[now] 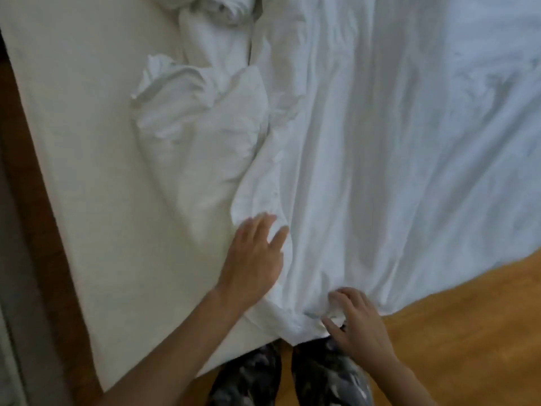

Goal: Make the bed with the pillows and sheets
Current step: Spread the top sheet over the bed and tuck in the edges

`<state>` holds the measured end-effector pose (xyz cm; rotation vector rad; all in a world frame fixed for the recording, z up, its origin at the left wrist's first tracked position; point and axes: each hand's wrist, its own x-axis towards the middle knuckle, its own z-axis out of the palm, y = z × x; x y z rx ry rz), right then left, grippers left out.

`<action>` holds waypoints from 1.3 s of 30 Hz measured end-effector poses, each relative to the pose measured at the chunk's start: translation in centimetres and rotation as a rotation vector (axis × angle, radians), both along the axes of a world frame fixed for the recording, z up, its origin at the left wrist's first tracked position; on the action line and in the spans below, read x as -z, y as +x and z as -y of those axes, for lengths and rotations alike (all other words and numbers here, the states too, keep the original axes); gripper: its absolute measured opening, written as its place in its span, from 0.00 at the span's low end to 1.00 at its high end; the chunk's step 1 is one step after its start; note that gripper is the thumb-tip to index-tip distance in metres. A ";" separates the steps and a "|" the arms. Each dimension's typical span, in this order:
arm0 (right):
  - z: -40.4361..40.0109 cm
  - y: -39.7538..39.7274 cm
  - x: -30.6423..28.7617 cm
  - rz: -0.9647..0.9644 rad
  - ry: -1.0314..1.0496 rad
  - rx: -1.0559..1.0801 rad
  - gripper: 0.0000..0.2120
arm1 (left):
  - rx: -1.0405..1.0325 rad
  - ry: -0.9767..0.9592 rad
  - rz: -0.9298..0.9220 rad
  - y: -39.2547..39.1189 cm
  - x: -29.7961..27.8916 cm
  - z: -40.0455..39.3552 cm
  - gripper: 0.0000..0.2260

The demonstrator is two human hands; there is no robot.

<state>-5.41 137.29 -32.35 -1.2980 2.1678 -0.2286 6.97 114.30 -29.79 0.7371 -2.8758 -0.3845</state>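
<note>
A white sheet (380,156) lies crumpled over the right part of the mattress (87,171) and hangs past its near edge. My left hand (254,259) lies flat with straight fingers on the sheet's left border. At the near edge of the bed, my right hand (354,320) pinches a bunched fold of the sheet between thumb and fingers. A rumpled white pillowcase or cloth (199,118) sits on the bare mattress left of the sheet. More bunched white bedding (216,13) is at the top.
A dark wooden bed frame or board (38,230) runs along the mattress's left side. The wooden floor (468,332) shows at the lower right. My legs in patterned trousers (292,376) stand against the near edge of the bed.
</note>
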 end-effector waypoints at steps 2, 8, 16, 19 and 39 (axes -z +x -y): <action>5.0 2.7 -0.7 0.076 -0.143 0.170 0.30 | -0.103 -0.099 0.106 -1.9 0.9 6.3 0.35; 19.6 7.1 0.4 0.505 -0.063 0.624 0.56 | -0.373 0.013 0.387 -3.7 3.8 14.0 0.51; 20.9 14.0 0.1 0.533 -0.030 0.111 0.42 | -0.643 0.199 0.022 9.8 2.3 11.3 0.27; 20.7 21.1 0.7 0.432 0.013 -0.254 0.34 | -1.009 0.365 -0.075 20.1 3.3 8.3 0.18; 8.8 29.8 3.6 0.099 -0.273 -0.752 0.30 | -2.135 1.361 -0.936 35.1 5.1 3.2 0.22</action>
